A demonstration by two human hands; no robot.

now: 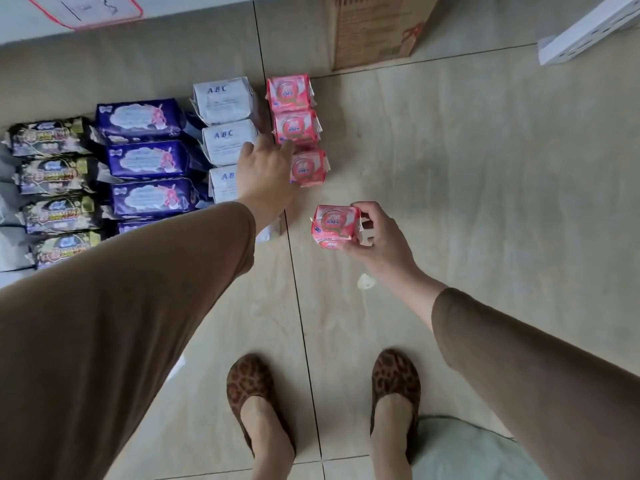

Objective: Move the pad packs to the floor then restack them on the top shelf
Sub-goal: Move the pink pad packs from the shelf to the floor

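— Tiled floor (pixel 450 202) is carrying rows of packs: black, purple, white, pink. Where's the held one?

— Right hand (pixel 377 239) is gripping a pink pack (pixel 334 225) above the floor, fingers curling round its right side.

— Left hand (pixel 265 174)?

— It's reaching, fingers loosely spread, over the pink row (pixel 298 128).
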